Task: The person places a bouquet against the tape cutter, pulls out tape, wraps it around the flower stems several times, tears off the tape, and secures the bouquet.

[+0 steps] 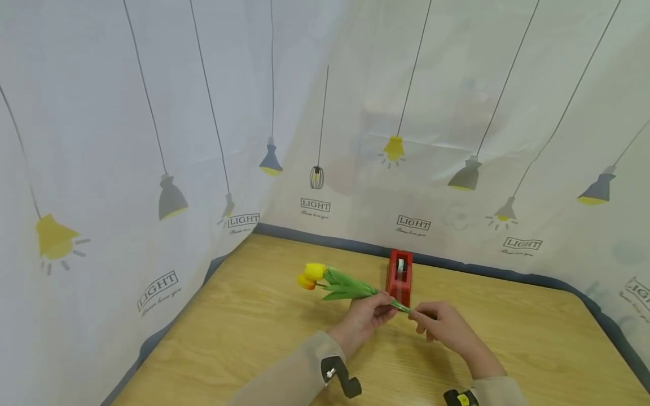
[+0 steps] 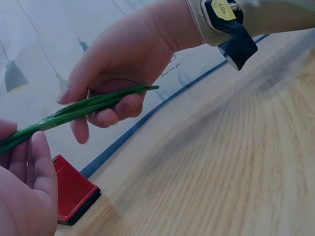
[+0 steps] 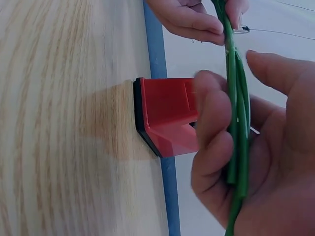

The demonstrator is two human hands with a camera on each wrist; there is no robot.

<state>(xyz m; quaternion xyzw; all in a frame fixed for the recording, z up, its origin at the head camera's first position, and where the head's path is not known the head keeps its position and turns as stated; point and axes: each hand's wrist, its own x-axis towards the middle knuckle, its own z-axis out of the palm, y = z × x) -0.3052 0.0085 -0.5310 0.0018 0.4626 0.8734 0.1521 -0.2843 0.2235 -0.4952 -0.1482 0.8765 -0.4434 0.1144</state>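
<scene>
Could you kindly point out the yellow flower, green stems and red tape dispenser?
Yellow flower (image 1: 315, 271), head view: its bloom.
Green stems (image 2: 78, 113), left wrist view: bundle's middle.
Red tape dispenser (image 3: 165, 105), right wrist view: body.

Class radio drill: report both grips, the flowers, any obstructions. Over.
Left grip holds yellow and orange tulips by green stems. Right grip at the stems' ends, hold unclear. Red, black-based tape dispenser close behind; nothing visibly blocking.

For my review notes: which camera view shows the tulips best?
The head view, because only there do the tulips show their blooms and leaves. The left wrist and right wrist views show just green stems, closer up.
</scene>
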